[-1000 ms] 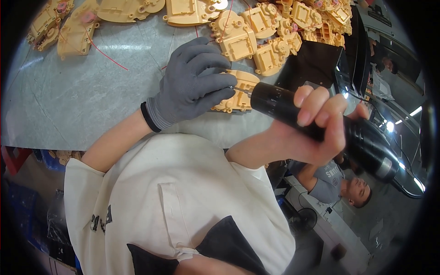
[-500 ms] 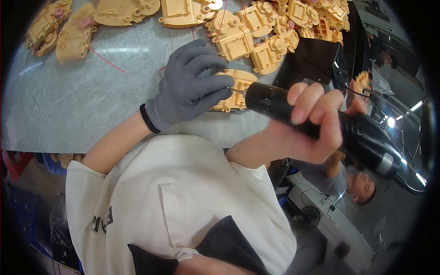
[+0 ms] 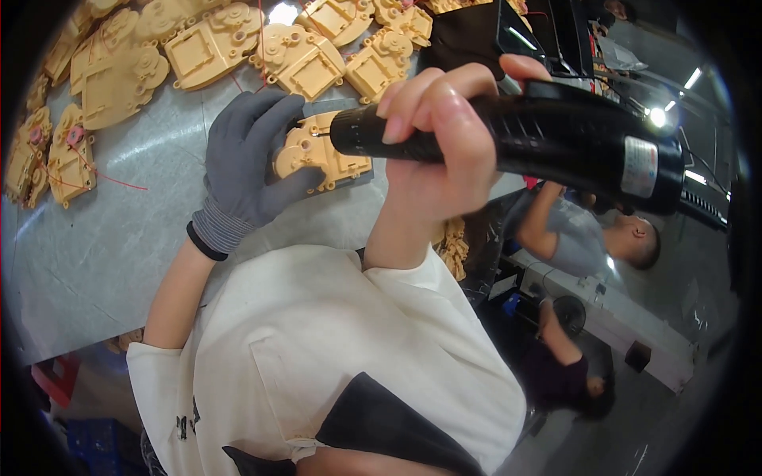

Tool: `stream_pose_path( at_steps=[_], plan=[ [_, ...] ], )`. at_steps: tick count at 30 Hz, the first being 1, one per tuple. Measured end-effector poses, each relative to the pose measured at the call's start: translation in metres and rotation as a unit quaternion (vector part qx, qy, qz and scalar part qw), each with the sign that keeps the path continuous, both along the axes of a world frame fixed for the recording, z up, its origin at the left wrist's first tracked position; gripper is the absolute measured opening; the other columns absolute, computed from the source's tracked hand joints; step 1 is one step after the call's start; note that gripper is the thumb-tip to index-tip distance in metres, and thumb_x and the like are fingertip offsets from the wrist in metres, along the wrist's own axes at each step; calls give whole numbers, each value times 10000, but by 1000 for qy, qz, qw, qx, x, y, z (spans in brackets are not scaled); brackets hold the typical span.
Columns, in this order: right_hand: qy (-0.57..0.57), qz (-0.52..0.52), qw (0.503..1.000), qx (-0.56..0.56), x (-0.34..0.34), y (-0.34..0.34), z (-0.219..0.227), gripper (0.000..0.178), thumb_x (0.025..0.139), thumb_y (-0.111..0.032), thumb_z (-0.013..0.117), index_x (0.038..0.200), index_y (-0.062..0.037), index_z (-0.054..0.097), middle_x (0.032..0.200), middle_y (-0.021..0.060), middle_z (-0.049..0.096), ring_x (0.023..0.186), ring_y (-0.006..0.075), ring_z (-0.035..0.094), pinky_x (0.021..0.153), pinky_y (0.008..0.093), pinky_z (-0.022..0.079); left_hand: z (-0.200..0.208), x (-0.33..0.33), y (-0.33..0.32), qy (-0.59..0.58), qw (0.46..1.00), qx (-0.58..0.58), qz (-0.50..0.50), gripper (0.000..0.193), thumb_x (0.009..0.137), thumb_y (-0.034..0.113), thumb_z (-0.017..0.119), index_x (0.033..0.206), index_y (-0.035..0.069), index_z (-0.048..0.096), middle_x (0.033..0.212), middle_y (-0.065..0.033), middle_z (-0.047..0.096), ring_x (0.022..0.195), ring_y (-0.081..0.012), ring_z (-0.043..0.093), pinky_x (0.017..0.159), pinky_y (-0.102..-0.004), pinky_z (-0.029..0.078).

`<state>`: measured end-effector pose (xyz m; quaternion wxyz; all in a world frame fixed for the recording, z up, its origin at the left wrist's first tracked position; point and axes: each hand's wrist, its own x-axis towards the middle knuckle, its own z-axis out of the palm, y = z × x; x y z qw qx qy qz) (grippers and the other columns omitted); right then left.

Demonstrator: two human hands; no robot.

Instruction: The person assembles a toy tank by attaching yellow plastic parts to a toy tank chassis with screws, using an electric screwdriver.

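Note:
My left hand (image 3: 242, 155), in a grey knit glove, grips the left side of a yellow plastic housing (image 3: 343, 165) lying on the table, its thumb along the near edge and its fingers round the far side. In my bare right hand (image 3: 448, 131) is a black electric screwdriver (image 3: 571, 131), held nearly level in the picture with its cable trailing off to the right. The thin bit points left and its end appears at the upper part of the housing; whether it sits in a screw is too small to tell.
Similar yellow housings (image 3: 305, 63) crowd the far side of the grey table (image 3: 151, 238), some with red wires. A black bin (image 3: 464, 36) stands beyond the screwdriver. Off to the right are a co-worker in a grey shirt (image 3: 575, 238) and another person in dark clothes (image 3: 548, 361).
My view has shifted. My left fingers have moved off the bit's tip to the housing's left side. The screwdriver has swung from a slant to nearly level.

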<state>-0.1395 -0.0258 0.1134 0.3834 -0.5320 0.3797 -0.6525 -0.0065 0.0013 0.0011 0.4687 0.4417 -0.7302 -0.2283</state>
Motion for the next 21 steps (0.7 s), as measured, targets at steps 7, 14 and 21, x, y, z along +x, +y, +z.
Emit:
stream_pose_path(
  at_steps=[7,14,21],
  plan=[
    [19,8,1000,-23,0,-4,-10,466,732,4,441,1176,-6,300,594,88,439,427,183,442,468,330,423,-3,-3,6,-66,997,31,-5,750,603,407,743,1202,46,472,1044,-117,528,968,-290,499,886,-408,377],
    [-49,7,999,-12,3,-5,-11,497,708,-32,583,1122,-10,308,596,72,508,441,141,480,461,269,445,-8,-2,6,-45,999,28,4,703,627,444,726,1163,48,501,962,-107,527,917,-286,496,883,-410,383],
    [-46,38,998,-24,7,-8,-16,497,708,-22,575,1123,-17,303,600,73,503,437,148,472,460,280,443,-11,0,6,-30,999,24,1,719,629,483,715,1152,38,500,931,-104,538,888,-271,517,844,-411,410]
  ],
)
